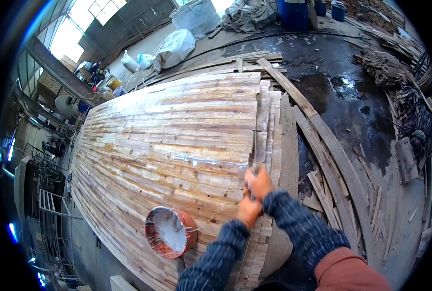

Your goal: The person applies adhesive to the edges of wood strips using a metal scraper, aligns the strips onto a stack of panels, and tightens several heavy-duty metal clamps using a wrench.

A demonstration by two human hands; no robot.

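The fingers of the right hand [260, 183] are curled closed around a thin bar [255, 145], and those of the left hand [249, 210] are curled closed on it too, just nearer the wearer; both grips are blurred, and most fingertips are hidden. The bar lies along the right edge of the wooden panel [172, 150], its far part showing past the knuckles beside that edge. What the bar is made of, and where its near end stops, I cannot tell.

Its slim, straight look suggests something stiff and fairly light, which would twist in one hand; two fists one behind the other, as here, seem the sound way to hold it. The panel, made of many narrow strips, should be heavy, stiff and awkward to lift alone; opposite edges would be the place to grasp it, with care for splinters. The pale smears on its top may be slick.

On the near part of the panel stands a red bucket [190, 232] with white paste [170, 230] inside. It is probably weighty and easily spilled, best taken by the rim. Long planks [329, 136] lie to the right of the panel, and white sacks [176, 47] sit beyond its far edge.
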